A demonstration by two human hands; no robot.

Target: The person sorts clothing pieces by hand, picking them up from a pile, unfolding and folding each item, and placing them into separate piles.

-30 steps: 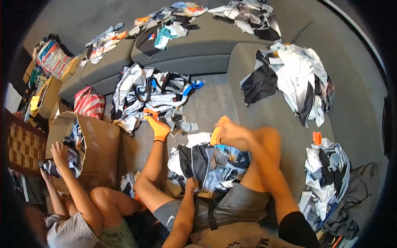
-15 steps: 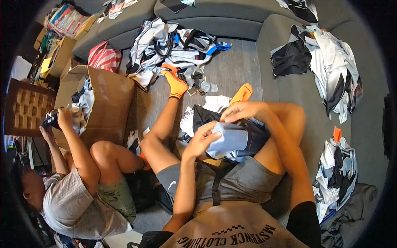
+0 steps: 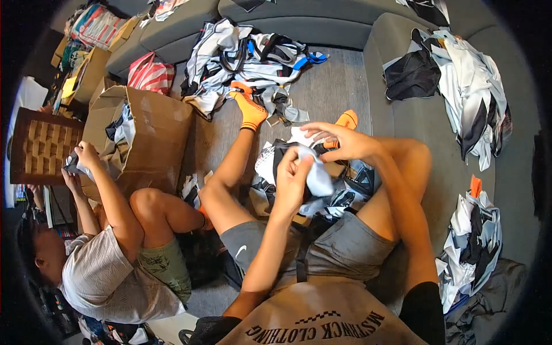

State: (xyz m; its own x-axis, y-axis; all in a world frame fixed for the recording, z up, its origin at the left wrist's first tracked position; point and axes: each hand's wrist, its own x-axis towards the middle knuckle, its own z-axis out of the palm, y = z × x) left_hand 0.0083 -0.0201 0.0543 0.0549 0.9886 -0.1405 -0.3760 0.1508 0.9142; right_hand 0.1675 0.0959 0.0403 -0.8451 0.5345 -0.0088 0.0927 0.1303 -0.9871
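Observation:
A crumpled light grey-blue cloth hangs from my left hand, whose thumb and fingers are closed on it. Just right of it my right hand is raised with its fingers apart, and nothing shows in its grasp. Beneath both hands, between my legs, lies a pile of black, white and blue fabric pieces, partly hidden by the hands and the cloth.
A co-worker sits at the left, handling dark fabric beside a cardboard box. More fabric lies on the floor ahead and on the sofa at the right. A red-striped bag stands behind the box.
The view has tilted down since the first frame. My left hand has risen from the pile with the cloth, which has gone from spread to bunched. My right hand has moved off the cloth and opened.

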